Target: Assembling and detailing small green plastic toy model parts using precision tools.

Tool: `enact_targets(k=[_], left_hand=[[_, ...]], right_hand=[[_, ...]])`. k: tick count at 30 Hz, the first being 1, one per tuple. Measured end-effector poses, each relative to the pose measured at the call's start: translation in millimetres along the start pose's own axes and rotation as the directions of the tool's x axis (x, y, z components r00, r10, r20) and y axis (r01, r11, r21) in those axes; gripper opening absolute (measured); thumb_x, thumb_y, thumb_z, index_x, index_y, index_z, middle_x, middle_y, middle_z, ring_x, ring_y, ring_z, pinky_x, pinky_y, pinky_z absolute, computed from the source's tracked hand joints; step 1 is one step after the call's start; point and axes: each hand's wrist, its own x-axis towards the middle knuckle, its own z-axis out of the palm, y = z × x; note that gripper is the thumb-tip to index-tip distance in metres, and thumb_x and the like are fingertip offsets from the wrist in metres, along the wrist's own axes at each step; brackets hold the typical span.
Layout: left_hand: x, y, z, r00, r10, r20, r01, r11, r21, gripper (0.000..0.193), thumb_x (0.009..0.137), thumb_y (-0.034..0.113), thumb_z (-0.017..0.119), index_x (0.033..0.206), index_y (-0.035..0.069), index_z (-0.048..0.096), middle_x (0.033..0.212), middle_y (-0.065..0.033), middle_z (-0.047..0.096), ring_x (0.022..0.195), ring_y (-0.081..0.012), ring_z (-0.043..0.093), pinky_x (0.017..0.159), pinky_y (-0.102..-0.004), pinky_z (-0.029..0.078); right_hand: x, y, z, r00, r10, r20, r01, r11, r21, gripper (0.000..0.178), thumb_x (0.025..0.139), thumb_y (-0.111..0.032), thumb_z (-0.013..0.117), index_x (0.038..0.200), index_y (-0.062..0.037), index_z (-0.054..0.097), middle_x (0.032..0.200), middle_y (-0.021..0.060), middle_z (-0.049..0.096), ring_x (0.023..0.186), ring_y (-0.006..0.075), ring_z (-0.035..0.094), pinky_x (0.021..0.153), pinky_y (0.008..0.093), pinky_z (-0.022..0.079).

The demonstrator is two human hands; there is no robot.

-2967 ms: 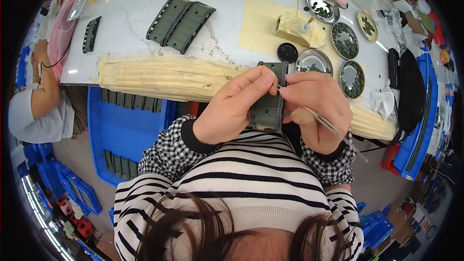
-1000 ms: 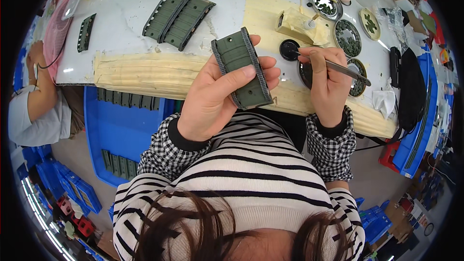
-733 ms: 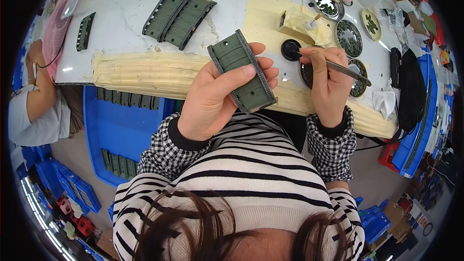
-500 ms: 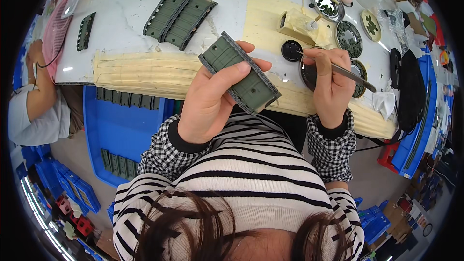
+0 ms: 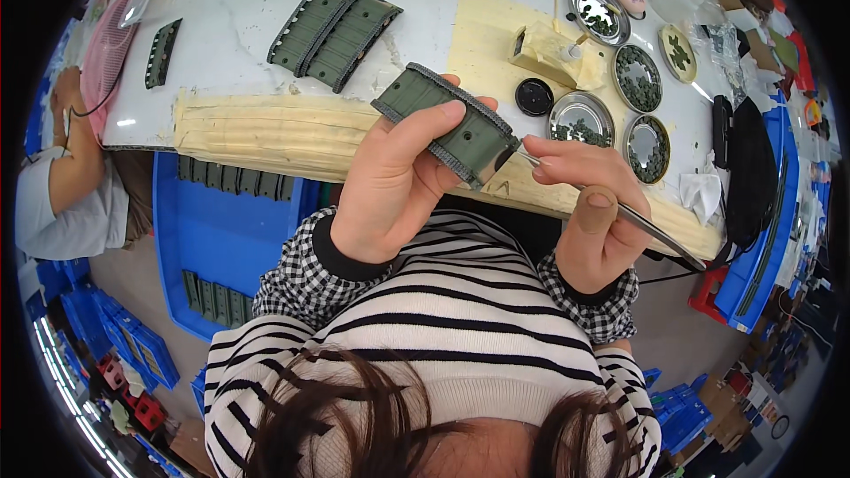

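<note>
My left hand [image 5: 390,177] is closed around a curved dark-green panel [image 5: 471,135] with ribbed grey-black borders, thumb on its face and fingers behind. A pair of metal tweezers [image 5: 657,230] is gripped in my right hand [image 5: 606,199], the handle slanting down to the right. Their tip meets the right end of the panel, or comes very near it; whether a small part is pinched there cannot be made out. Just beyond, on the table, sit a small round black dish [image 5: 534,97] and a steel dish [image 5: 591,106] of small dark-green pieces.
More dishes of small green pieces [image 5: 637,78] stand at the right. A tape-wrapped block [image 5: 558,57] is behind them. Joined green panels [image 5: 335,35] lie on the table, whose front edge is padded [image 5: 283,134]. Below left is a blue tray [image 5: 235,235]; another person's arm [image 5: 75,150] rests at far left.
My right hand has brought the tweezers from the black dish down and left to the panel's right end, uncovering the steel dish. The panel is slightly turned in my left hand.
</note>
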Motion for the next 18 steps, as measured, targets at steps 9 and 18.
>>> enact_targets(k=[9, 18], left_hand=[[-2.1, -0.6, 2.1, 1.000, 0.008, 0.010, -0.008, 1.000, -0.020, 0.033, 0.093, 0.010, 0.056, 0.124, 0.004, 0.047, 0.119, -0.0184, 0.059, 0.104, -0.0224, 0.063, 0.088, -0.0354, 0.055], [-1.4, -1.2, -1.1, 0.999, 0.002, 0.040, -0.001, 0.999, -0.042, 0.032, 0.093, 0.009, 0.055, 0.123, 0.004, 0.047, 0.119, -0.0185, 0.059, 0.104, -0.0225, 0.063, 0.089, -0.0353, 0.055]], right_hand=[[1.0, 1.9, 1.9, 1.000, -0.026, 0.010, 0.026, 0.999, -0.044, 0.018, 0.096, -0.010, 0.053, 0.099, 0.0017, 0.066, 0.101, 0.0174, 0.069, 0.084, 0.0229, 0.065, 0.075, 0.0304, 0.051], [1.6, 1.9, 3.0, 1.000, -0.026, 0.017, 0.027, 0.997, -0.070, 0.015, 0.094, -0.007, 0.055, 0.099, 0.0018, 0.066, 0.101, 0.0166, 0.069, 0.084, 0.0229, 0.065, 0.074, 0.0298, 0.051]])
